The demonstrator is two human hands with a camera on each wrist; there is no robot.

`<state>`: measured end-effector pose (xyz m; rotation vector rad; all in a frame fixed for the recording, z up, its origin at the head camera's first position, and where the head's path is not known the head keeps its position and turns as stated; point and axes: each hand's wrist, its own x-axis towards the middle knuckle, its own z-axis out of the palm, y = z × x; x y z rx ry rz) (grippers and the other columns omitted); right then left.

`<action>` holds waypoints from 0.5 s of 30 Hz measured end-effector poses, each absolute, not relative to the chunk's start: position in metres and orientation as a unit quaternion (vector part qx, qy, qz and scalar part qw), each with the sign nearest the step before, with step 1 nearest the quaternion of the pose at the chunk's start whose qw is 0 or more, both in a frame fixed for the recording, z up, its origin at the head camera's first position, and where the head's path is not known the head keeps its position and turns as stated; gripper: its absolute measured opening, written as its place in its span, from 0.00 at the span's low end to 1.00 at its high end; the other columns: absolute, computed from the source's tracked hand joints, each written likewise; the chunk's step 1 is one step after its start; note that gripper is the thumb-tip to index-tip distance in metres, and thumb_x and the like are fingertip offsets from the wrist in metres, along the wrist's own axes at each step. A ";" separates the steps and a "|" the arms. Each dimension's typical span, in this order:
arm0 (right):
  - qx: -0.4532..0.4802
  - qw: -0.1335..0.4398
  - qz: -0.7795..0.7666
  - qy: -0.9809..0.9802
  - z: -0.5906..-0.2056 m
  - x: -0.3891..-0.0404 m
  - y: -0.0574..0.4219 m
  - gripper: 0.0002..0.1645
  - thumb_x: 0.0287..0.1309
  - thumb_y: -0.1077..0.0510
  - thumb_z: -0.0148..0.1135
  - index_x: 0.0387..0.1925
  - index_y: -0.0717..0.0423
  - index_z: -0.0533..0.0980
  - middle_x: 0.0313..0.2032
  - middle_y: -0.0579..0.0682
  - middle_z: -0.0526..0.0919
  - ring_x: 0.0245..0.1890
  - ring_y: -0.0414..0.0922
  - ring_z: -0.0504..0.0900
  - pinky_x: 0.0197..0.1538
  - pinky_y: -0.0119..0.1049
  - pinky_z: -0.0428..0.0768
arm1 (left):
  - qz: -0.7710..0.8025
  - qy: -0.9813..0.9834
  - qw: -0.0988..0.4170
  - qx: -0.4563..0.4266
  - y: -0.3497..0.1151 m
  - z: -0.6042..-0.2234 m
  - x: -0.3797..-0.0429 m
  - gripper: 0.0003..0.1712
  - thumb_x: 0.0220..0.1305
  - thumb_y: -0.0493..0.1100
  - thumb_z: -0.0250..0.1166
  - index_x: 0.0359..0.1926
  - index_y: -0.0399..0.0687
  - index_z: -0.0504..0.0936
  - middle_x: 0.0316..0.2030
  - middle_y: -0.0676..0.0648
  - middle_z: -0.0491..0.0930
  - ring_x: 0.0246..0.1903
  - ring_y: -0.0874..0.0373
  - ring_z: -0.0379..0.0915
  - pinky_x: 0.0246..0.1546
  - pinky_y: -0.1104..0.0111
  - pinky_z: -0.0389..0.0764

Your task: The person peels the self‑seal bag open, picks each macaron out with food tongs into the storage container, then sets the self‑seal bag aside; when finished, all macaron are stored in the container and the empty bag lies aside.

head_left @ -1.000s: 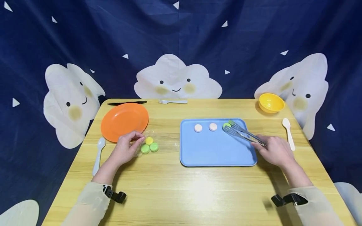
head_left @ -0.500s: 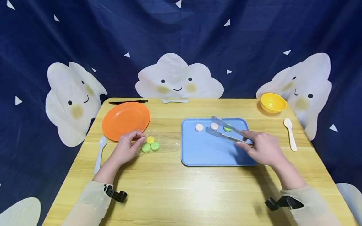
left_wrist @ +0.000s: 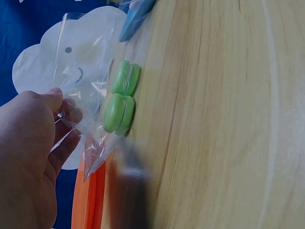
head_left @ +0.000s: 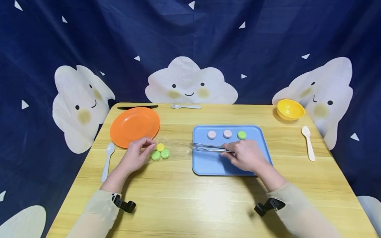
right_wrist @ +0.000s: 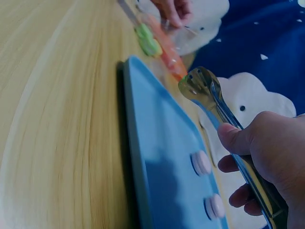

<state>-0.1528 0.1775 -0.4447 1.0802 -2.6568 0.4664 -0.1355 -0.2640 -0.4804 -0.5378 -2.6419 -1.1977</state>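
My left hand [head_left: 138, 154] pinches the edge of a clear plastic bag [left_wrist: 88, 102] lying on the table. Inside it are two green macarons [left_wrist: 118, 113] and a yellow macaron [head_left: 160, 147]. Metal tongs [head_left: 208, 148] are gripped in my right hand [head_left: 245, 154], their arms close together. They hang over the left part of a blue tray [head_left: 208, 167], tips at its left rim by the bag's end. No macaron is plainly visible between the tips. Along the tray's far side sit two pale pink macarons [head_left: 219, 134] and a green macaron [head_left: 241, 135] in a row.
An orange plate [head_left: 134, 125] stands behind my left hand, with a black knife [head_left: 137, 107] beyond it. A pale spoon [head_left: 107, 162] lies at left, a white fork [head_left: 186, 106] at the back. On the right are a yellow bowl [head_left: 290, 109] and a white spoon [head_left: 308, 143].
My right hand has carried the tongs leftward from the green macaron on the tray to the tray's left rim, and the tongs' arms have come together. My left hand stays at the bag.
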 end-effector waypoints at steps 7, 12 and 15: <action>0.381 0.093 0.139 -0.909 -0.447 -0.160 0.151 0.12 0.64 0.47 0.77 0.44 0.47 0.89 0.31 0.41 0.89 0.24 0.44 0.83 0.21 0.42 0.76 | -0.407 -0.890 0.090 -0.183 -0.262 -0.480 -0.136 0.03 0.74 0.34 0.68 0.46 0.42 0.85 0.41 0.49 0.88 0.44 0.55 0.85 0.49 0.56 0.88; 0.393 0.085 0.149 -0.904 -0.447 -0.167 0.133 0.11 0.64 0.47 0.76 0.42 0.47 0.88 0.31 0.41 0.88 0.24 0.46 0.84 0.21 0.45 0.76 | -0.409 -0.891 0.086 -0.180 -0.262 -0.479 -0.136 0.03 0.74 0.34 0.68 0.46 0.42 0.85 0.41 0.49 0.87 0.44 0.54 0.85 0.49 0.56 0.88; 0.389 0.068 0.161 -0.905 -0.448 -0.171 0.123 0.11 0.66 0.46 0.75 0.43 0.46 0.87 0.32 0.41 0.88 0.23 0.44 0.81 0.20 0.42 0.73 | -0.407 -0.892 0.083 -0.180 -0.261 -0.479 -0.136 0.03 0.74 0.34 0.68 0.46 0.42 0.85 0.41 0.49 0.87 0.44 0.54 0.85 0.49 0.55 0.88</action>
